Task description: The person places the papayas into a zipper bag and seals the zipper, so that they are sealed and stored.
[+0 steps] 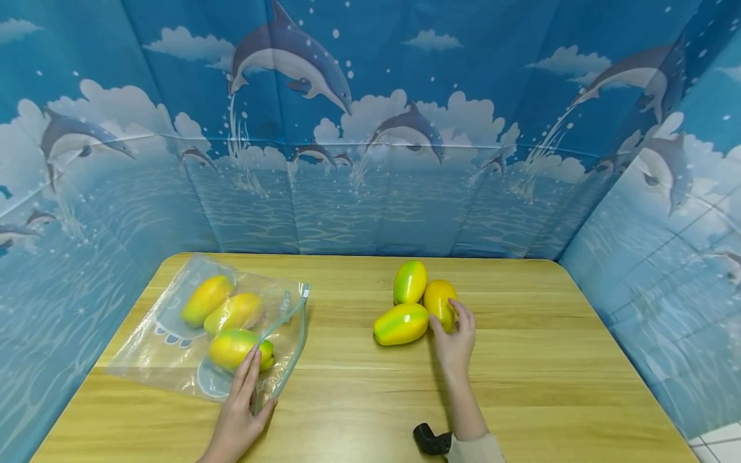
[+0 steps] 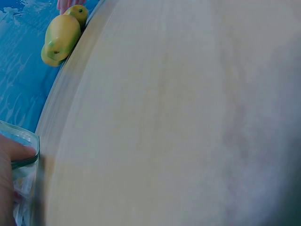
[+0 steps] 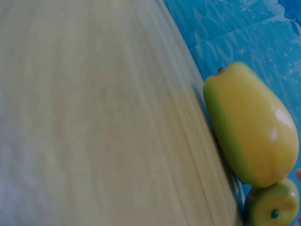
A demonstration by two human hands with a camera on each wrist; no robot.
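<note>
On the left of the table, a clear zip bag (image 1: 173,366) lies flat with three yellow-green papayas (image 1: 231,347) inside. My left hand (image 1: 240,408) holds the bag near its open zip end, fingers over the plastic; in the left wrist view the thumb (image 2: 19,151) is at the bag's rim. Right of centre, three more papayas sit close together: one at the back (image 1: 410,281), one in front (image 1: 401,324) and one at the right (image 1: 440,302). My right hand (image 1: 456,337) has thumb and fingers around the near end of the right papaya. In the right wrist view only fingertips show at the edge.
A small black object (image 1: 431,440) lies on the wooden table (image 1: 550,360) beside the right sleeve (image 1: 477,449). A blue dolphin-print curtain (image 1: 370,206) stands behind the table and along its sides.
</note>
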